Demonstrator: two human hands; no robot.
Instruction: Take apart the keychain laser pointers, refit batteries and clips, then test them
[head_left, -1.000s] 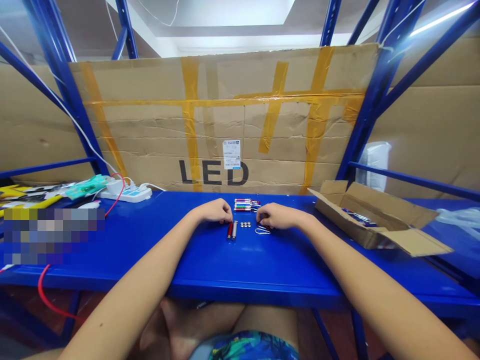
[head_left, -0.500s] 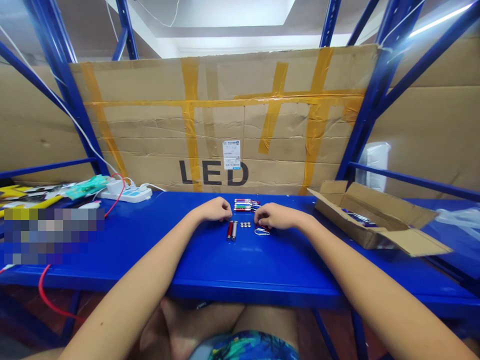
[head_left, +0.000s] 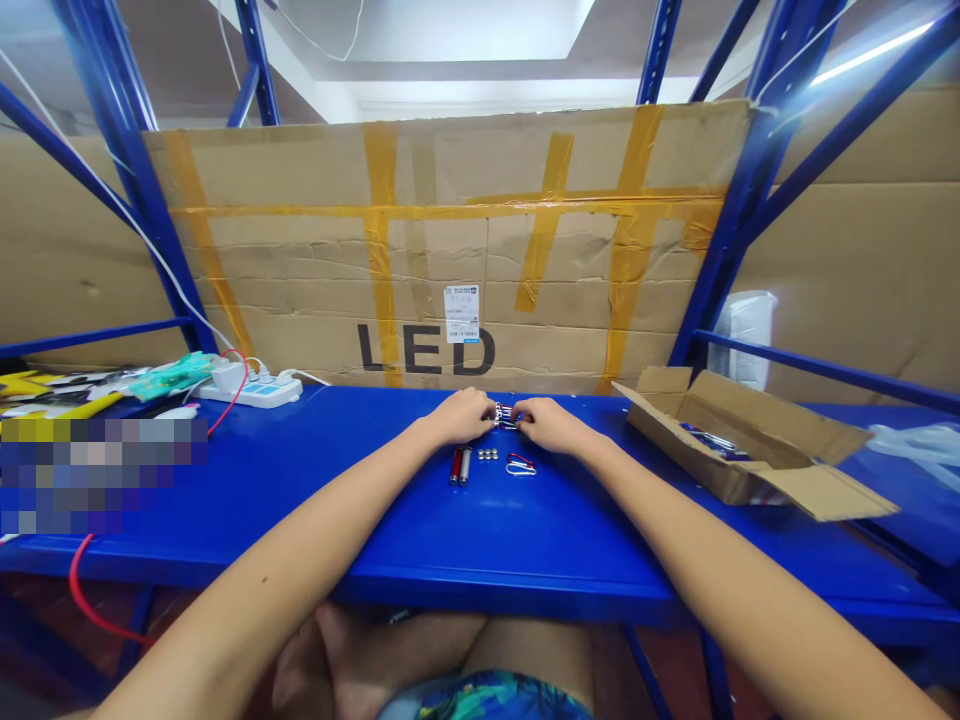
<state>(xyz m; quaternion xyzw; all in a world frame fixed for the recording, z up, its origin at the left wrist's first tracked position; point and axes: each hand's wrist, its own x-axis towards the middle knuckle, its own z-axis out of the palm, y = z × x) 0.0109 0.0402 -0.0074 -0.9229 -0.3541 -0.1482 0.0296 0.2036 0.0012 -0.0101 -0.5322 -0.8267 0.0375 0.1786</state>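
Between my two hands lies a row of small keychain flashlights (head_left: 505, 412) with metal clips, partly hidden by the fingers. My left hand (head_left: 466, 415) is curled over the left ends of the row. At the clip ends, my right hand (head_left: 546, 422) has its fingertips bent against the row. Nearer to me, a red metal tube (head_left: 455, 467) and a silver metal tube (head_left: 465, 467) lie side by side. Several button cells (head_left: 487, 455) form a short line beside them. Red and silver carabiners (head_left: 520, 465) rest to the right of the cells.
On the right of the blue table (head_left: 525, 540) stands an open cardboard box (head_left: 720, 485) with some flashlights inside. A white power strip (head_left: 259, 390) with cables and a heap of packages (head_left: 75, 390) are at the left. A large cardboard sheet (head_left: 315, 270) closes off the back.
My left hand has moved right, over the left ends of the flashlight row. My right hand has left the carabiners and shifted up to the row's clip ends. The view has tilted slightly.
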